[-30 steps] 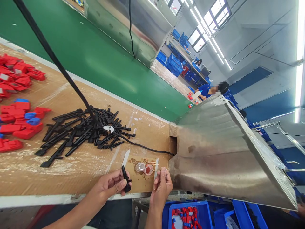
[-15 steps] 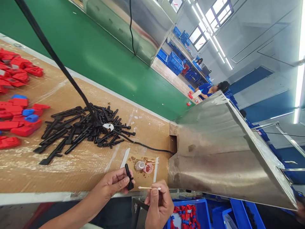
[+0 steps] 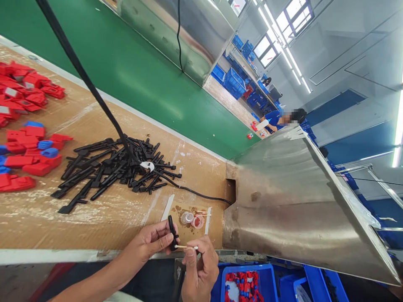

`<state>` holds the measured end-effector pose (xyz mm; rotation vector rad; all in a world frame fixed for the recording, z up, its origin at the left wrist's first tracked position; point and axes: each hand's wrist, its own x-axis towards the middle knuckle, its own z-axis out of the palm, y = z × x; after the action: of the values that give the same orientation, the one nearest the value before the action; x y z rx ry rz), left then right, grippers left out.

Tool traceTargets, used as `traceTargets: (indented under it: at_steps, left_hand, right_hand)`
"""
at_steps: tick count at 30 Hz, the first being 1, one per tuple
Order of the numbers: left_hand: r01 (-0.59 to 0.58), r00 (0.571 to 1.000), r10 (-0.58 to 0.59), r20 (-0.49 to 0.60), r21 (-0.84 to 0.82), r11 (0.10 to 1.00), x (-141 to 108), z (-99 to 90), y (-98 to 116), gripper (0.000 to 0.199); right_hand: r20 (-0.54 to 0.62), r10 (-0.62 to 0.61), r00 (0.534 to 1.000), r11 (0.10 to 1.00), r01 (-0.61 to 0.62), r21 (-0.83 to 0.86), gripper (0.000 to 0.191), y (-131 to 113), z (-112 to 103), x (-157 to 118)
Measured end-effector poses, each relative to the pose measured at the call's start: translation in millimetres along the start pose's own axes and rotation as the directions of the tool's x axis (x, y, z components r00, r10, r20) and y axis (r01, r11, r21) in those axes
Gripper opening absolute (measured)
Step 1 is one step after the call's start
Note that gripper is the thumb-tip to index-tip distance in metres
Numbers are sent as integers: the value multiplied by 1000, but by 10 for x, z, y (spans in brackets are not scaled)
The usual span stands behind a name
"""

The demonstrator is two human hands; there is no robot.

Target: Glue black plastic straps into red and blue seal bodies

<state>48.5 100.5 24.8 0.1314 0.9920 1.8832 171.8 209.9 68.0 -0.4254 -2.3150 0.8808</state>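
My left hand [image 3: 160, 240] grips a small black plastic toy gun part [image 3: 171, 230], held upright between thumb and fingers over the table's front edge. Between the thumb and fingers of my right hand [image 3: 201, 262] is a cotton swab [image 3: 184, 247], its left tip touching the lower end of the black part. Just beyond my hands stand a small clear cup [image 3: 187, 217] and a cup of reddish liquid [image 3: 197, 222]. Sticks lie beside them on a stained patch of cardboard. A heap of similar black parts [image 3: 116, 165] lies further left.
Red and blue plastic pieces [image 3: 34, 157] are piled at the far left. A black cable [image 3: 201, 195] crosses the cardboard. A metal panel [image 3: 283, 201] stands on the right. Below the edge sits a blue bin [image 3: 272, 279] of red pieces. A person [image 3: 277, 119] sits further back.
My right hand has moved left, bringing the swab's tip against the black part. The left hand still holds that part, now turned slightly. The whole view has shifted a little.
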Motion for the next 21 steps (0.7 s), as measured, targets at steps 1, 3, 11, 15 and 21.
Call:
traceTargets:
  at_steps: [1, 3, 11, 15, 21]
  left_hand:
    - [-8, 1000, 8, 4, 12, 1000, 1, -6, -13, 67]
    - [-20, 1000, 20, 8, 26, 999, 5, -16, -35, 67]
    - [-27, 1000, 27, 8, 38, 999, -22, -24, -33, 67]
    - [-27, 1000, 27, -10, 17, 999, -23, -60, -74, 67]
    - [-61, 998, 61, -29, -10, 998, 5, -134, -246, 64]
  right_hand:
    - [18, -18, 1000, 1000, 18, -17, 23, 3, -8, -14]
    - [62, -57, 996, 997, 60, -53, 23, 7, -28, -42]
    - [-46, 151, 987, 965, -137, 226, 22, 42, -25, -52]
    - [-183, 276, 943, 913, -199, 356, 25, 219, -75, 36]
    - [-166, 211, 963, 977, -214, -4, 31, 545, -82, 194]
